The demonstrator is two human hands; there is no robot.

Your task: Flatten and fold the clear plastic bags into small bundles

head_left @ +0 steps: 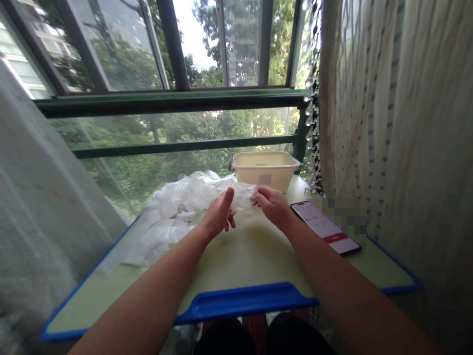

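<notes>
A heap of thin, clear plastic bags (185, 197) lies crumpled over the left and far part of the table. My right hand (273, 204) pinches the right end of one clear plastic bag (242, 195) between thumb and fingers, just in front of the cream tub. To its left, my left hand (221, 212) is open, thumb raised and apart from the loosely curled fingers, with the plastic directly behind it. I see nothing gripped in that hand.
A cream plastic tub (264, 167) stands at the table's far edge. On the right lies a phone (328, 227) with a lit screen. The pale table (244, 261) has a raised blue rim (251, 298). Curtains (399, 123) hang at both sides, and a railed window is behind.
</notes>
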